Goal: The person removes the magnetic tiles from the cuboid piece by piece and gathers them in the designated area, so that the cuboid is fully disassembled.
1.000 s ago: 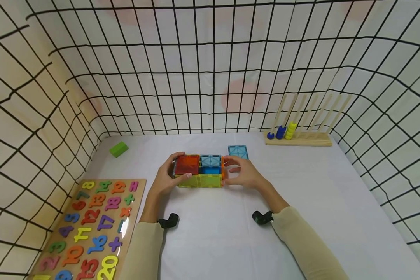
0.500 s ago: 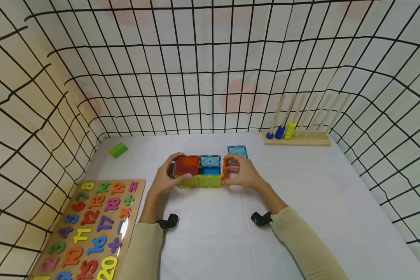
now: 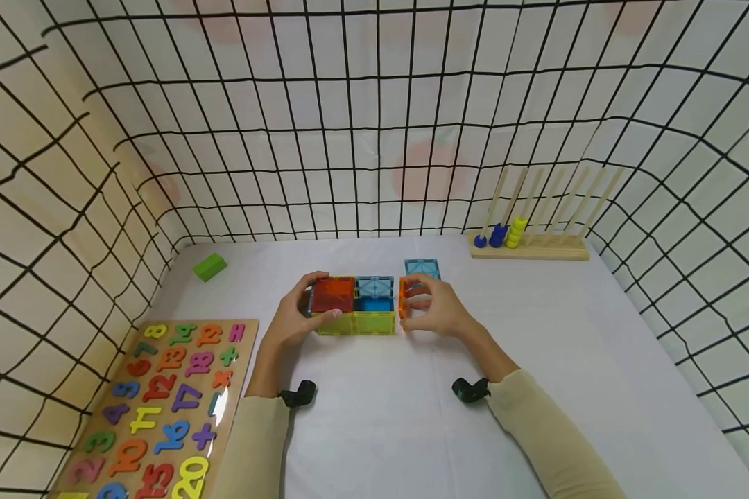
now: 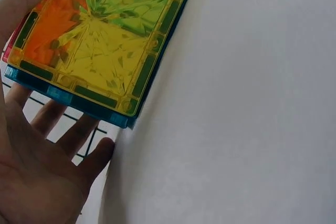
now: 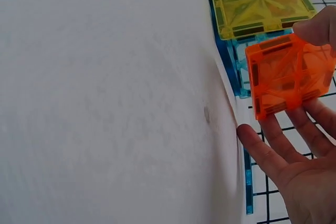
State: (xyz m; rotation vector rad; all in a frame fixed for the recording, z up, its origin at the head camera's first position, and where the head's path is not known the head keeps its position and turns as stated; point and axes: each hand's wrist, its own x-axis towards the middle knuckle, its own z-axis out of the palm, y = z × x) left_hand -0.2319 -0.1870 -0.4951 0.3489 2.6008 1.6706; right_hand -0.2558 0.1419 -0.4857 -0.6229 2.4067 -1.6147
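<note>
Left hand [image 3: 296, 315]: spread wide, gripping the magnetic-tile box [image 3: 357, 321] at 9 o'clock. Right hand [image 3: 438, 309]: partly open, pinching the orange magnetic tile [image 5: 275, 77], which is standing just apart at 3 o'clock. I'm judging the step as positioning that tile; next is calling for steadiness and level edges.

The board [image 3: 240, 378] at the left carries raised, coloured numbers and signs. Reading downward, its left column shows 8 [image 3: 156, 331], 7 [image 3: 143, 348], 6 [image 3: 139, 368], 5 [image 3: 126, 390], 4 [image 3: 116, 414], 3 [image 3: 99, 441] and 2 [image 3: 86, 472], the next 14 [image 3: 182, 334], 13 [image 3: 172, 357], 12 [image 3: 159, 387], 11 [image 3: 145, 419], 10 [image 3: 127, 455] and a cut-off 9 [image 3: 112, 491], the third 19 [image 3: 210, 333], 18 [image 3: 202, 360], 17 [image 3: 186, 396], 16 [image 3: 174, 435] and 15 [image 3: 155, 478]. Along the right edge stand a green plus-like sign [image 3: 229, 356], orange times sign [image 3: 222, 379], blue minus [image 3: 214, 404], purple plus [image 3: 204, 436] and yellow 20 [image 3: 190, 477]; the pink sign [image 3: 236, 333] above them is unclear.
</note>
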